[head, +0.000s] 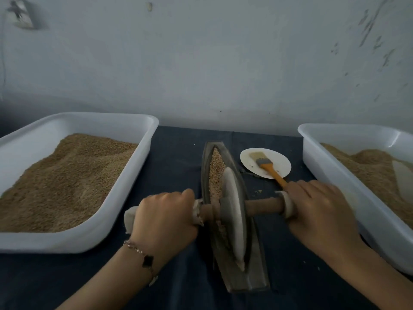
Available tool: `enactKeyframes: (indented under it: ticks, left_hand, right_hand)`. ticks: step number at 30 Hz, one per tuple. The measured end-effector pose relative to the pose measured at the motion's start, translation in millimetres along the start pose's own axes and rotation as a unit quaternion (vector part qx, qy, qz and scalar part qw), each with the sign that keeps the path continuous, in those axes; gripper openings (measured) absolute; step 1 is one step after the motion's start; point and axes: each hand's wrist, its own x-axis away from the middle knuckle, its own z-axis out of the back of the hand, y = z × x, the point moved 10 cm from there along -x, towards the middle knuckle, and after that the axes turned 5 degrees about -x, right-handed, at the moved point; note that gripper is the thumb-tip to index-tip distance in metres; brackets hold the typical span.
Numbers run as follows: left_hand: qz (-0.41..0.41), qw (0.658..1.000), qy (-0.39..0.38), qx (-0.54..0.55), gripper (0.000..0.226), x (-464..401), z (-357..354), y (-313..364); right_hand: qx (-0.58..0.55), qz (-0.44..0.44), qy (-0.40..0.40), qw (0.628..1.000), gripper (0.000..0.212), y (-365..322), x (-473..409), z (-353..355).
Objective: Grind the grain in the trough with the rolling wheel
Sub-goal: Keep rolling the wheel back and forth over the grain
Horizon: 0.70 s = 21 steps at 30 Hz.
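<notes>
A dark boat-shaped trough (254,274) lies lengthwise on the table in front of me. Pale crushed grain (216,166) fills its far half. The rolling wheel (234,211), a grey disc dusted with flour, stands upright in the trough's middle on a wooden axle (261,205). My left hand (163,218) grips the cloth-wrapped left end of the axle. My right hand (321,211) grips the wrapped right end. Grain under the wheel is mostly hidden by the disc.
A large white tub (134,175) of brown grain stands at the left, a second white tub (317,157) of grain at the right. A white plate (281,162) holding a brush with an orange handle (271,171) sits behind my right hand. A dark cloth (178,157) covers the table.
</notes>
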Motion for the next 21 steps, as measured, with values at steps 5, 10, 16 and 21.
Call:
enactKeyframes:
  ticks: [5,10,16,21]
  left_hand:
    - [-0.016,1.0,0.012,-0.017,0.03,-3,8,5]
    - [0.018,0.999,-0.008,-0.038,0.03,-39,-18,-7]
    - [0.032,0.999,-0.016,-0.036,0.025,-88,-30,-15]
    - [0.054,0.998,-0.039,-0.009,0.025,-84,-44,-24]
  right_hand:
    - [0.06,-0.016,-0.142,0.988,0.064,10,-6,-25]
    - [0.054,-0.055,-0.209,0.975,0.021,33,-30,-66]
    - [0.042,-0.1,-0.199,0.974,0.035,52,-65,-102]
    - [0.083,-0.069,-0.143,0.984,0.035,43,-71,-93]
